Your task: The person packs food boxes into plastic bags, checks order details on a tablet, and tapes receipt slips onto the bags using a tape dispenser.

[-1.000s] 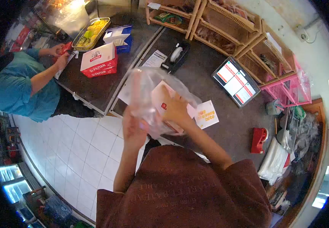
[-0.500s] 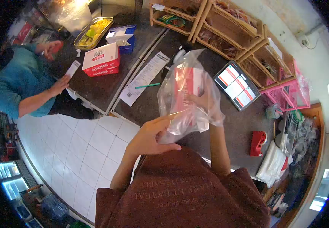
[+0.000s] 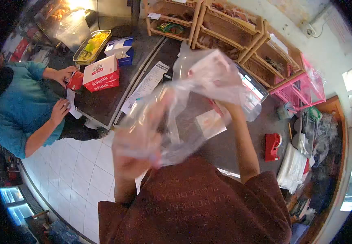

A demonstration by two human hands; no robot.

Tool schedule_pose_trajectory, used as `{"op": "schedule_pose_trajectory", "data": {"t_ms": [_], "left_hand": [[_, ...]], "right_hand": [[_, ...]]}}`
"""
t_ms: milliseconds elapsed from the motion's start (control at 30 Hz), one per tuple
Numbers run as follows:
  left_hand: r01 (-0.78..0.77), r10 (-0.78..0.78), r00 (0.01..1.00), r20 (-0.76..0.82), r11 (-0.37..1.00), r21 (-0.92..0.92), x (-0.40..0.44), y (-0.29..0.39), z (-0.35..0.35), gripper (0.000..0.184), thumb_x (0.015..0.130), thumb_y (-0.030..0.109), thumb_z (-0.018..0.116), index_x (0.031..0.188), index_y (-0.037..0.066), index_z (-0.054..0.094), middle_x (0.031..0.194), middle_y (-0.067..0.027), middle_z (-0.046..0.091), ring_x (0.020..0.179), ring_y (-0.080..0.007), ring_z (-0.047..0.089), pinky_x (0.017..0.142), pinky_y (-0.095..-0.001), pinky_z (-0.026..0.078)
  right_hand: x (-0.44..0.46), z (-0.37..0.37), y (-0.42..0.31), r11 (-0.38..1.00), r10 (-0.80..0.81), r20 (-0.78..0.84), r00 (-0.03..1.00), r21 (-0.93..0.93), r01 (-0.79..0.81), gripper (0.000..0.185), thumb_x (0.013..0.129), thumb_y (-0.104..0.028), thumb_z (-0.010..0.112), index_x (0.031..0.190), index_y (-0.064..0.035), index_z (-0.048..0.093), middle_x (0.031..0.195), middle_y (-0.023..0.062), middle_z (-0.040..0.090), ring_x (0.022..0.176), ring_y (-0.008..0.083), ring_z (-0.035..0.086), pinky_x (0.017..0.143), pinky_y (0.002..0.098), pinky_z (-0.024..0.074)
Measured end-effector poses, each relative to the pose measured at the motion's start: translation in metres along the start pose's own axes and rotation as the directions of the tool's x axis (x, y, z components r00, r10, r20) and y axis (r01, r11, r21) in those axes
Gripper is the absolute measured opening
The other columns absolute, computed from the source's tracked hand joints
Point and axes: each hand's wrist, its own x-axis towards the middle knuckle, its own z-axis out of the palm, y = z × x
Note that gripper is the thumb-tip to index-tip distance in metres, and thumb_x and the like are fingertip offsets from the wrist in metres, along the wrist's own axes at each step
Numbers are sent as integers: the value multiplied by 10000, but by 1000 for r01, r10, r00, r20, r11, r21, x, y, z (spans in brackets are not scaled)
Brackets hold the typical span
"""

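Observation:
A clear plastic bag (image 3: 176, 122) spreads between my hands over the dark counter. In its upper part a white and red box (image 3: 214, 69) is raised and tilted, blurred by motion. My right hand (image 3: 227, 105) supports the box from below, its fingers mostly hidden behind the box and the plastic. Lower left, my left hand (image 3: 137, 148) lies against the bag's loose end with plastic over it; its fingers are smeared. A small printed paper (image 3: 211, 123) shows below the box, beside my right wrist.
A tablet (image 3: 251, 91) lies behind the bag; a long printed sheet (image 3: 147, 85) is left of it. A red tape dispenser (image 3: 271, 147) and folded plastic bags (image 3: 293, 173) are at right. Wicker racks (image 3: 228, 32) line the back. A co-worker (image 3: 25, 105) stands left by stacked boxes (image 3: 100, 73).
The box and bag have been raised and tilted, swinging away from me. My left hand has moved left and lower, spreading the plastic. The co-worker now holds a red object beside the stacked boxes.

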Motion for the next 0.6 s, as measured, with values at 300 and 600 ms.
{"op": "schedule_pose_trajectory", "data": {"t_ms": [300,600], "left_hand": [[115,33,915,401,934,-337,-29,-25,109,541,823,179,561,1265,-3,308,1101,-105,471,999,-175,442,888,-330,344],[44,-74,993,-87,951,-307,-9,-18,61,265,794,205,582,995,42,527,1064,-100,517,978,-174,491,827,-335,382]], "right_hand": [[-32,32,4,982,-58,24,998,180,53,779,643,-265,714,1277,-60,311,1187,148,439,1035,249,467,860,347,409],[2,55,-55,889,-432,-241,869,-274,366,842,597,-257,737,1282,-49,295,1190,180,412,1069,283,434,884,367,385]]}}
